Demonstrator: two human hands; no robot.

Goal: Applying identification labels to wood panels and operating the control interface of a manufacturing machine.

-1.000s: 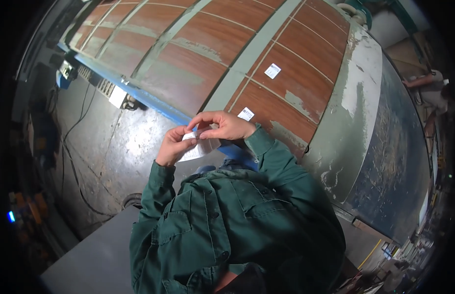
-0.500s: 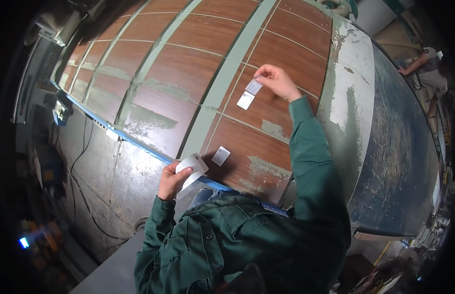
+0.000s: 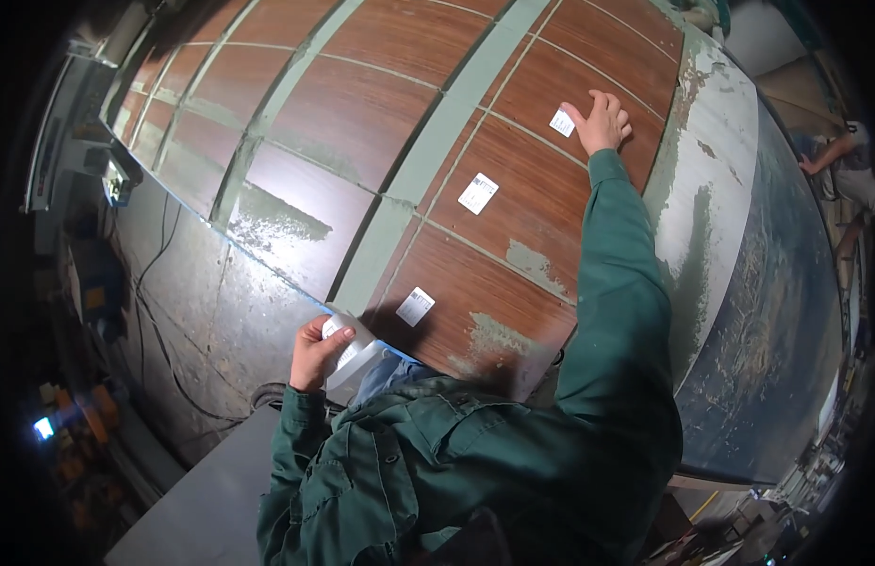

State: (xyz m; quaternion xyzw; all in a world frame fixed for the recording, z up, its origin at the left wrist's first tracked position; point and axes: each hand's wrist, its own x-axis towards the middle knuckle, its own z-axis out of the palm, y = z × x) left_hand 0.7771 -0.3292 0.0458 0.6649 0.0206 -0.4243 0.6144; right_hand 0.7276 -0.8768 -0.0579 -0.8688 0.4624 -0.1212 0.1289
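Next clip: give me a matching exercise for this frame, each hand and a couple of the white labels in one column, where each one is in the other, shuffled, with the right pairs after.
Things:
1. left hand
2. right hand
3. nearest label
4. middle label

Places:
A. stuck on a brown panel, with no hand on it, between two other labels
B. stretched far out, flat on the panel beside the farthest label
C. close to the body, holding a white roll
D. on the panel just past the roll

Pairs: 1-C, 2-B, 3-D, 4-A
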